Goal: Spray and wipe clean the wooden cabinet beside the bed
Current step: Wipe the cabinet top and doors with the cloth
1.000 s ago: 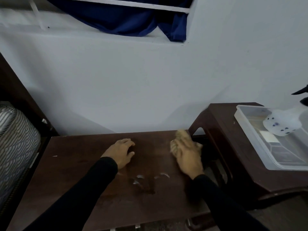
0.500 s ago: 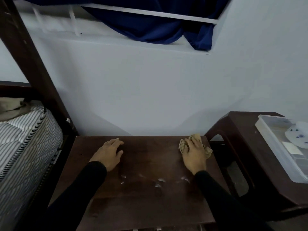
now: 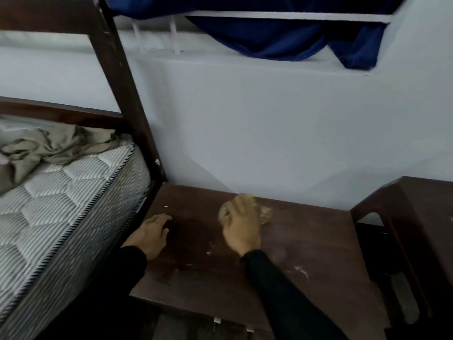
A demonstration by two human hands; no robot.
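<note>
Cabinet [image 3: 306,241] top: dark brown wood, flat, sits between the bed [image 3: 61,204] on the left and a second dark wood piece [image 3: 421,217] on the right, far edge against the pale wall [image 3: 269,131]. We note a darker, wet-looking patch left of centre, between the two hands, and pale smears/flecks on the near half, plus a small light fleck near the far-left corner. Two small metal fittings show at the near edge.

Cloth [image 3: 263,212]: tan/yellowish, crumpled, lies on the cabinet top toward the far edge, about mid-width. Right hand [image 3: 241,224] lies on top of it, palm down, fingers [image 3: 239,204] close together and curled over the wad, pressing it to the wood; cloth sticks out past the fingertips on the far side and to the right of the hand. Some motion blur here, so we can't tell thumb position.

Left hand [image 3: 153,231] rests flat on the cabinet's left edge, just beside the bed frame, fingers [image 3: 160,218] slightly parted and extended toward the wall, holding nothing. Both arms in black sleeves.

Other: mattress w/ grey striped quilting, rumpled beige fabric [image 3: 54,146] on it; dark bedpost [image 3: 122,82] rises at the cabinet's far-left corner; blue curtain [image 3: 282,38] hangs at top.
</note>
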